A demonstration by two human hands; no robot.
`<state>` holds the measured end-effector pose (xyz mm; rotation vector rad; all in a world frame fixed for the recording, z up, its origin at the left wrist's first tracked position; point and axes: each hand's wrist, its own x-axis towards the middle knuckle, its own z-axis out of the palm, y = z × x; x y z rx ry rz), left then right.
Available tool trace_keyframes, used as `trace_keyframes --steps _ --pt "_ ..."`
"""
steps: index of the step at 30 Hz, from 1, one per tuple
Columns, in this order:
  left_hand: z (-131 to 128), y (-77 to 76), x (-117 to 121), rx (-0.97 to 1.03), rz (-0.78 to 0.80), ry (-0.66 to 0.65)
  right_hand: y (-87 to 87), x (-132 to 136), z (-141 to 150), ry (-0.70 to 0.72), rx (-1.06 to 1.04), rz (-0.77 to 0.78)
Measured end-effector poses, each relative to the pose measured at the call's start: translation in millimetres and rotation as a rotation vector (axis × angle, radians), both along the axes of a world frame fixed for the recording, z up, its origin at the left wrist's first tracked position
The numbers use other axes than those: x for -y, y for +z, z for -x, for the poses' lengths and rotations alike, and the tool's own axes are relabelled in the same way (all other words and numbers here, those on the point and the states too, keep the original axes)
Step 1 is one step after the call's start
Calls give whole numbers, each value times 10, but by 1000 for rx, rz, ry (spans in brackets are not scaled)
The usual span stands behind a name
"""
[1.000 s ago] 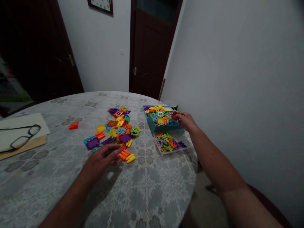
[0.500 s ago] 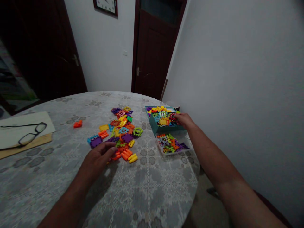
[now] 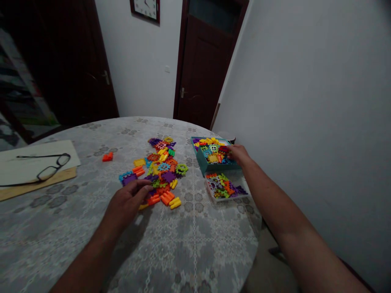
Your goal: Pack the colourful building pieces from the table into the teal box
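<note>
Right hand (image 3: 240, 154) pinches a dark-red piece (image 3: 224, 149) by multicoloured, toothed pieces (image 3: 213, 158).

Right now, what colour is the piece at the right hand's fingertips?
Red: the piece at the right hand shows best in the head view.

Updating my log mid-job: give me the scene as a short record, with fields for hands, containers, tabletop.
left hand: at loose multicoloured plastic pieces; contact unclear
right hand: fingertips at dark red plastic piece, over rectangular teal box; grip unclear
containers: teal box and clear plastic tray, both holding mixed pieces
tabletop: patterned grey-white cloth, black-framed glasses on pale paper, lone orange-red plastic piece
</note>
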<state>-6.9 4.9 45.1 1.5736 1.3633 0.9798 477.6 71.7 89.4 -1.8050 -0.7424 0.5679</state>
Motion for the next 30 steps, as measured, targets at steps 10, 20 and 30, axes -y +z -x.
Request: trace_keyframes --steps 10,20,30 --pt "50 -19 -18 -55 -19 46 -11 176 201 134 261 3" --pt "210 25 -64 -240 -172 252 89 333 388 307 702 -37" --pt "246 -146 -127 -244 -195 251 20 1063 1494 588 837 -183"
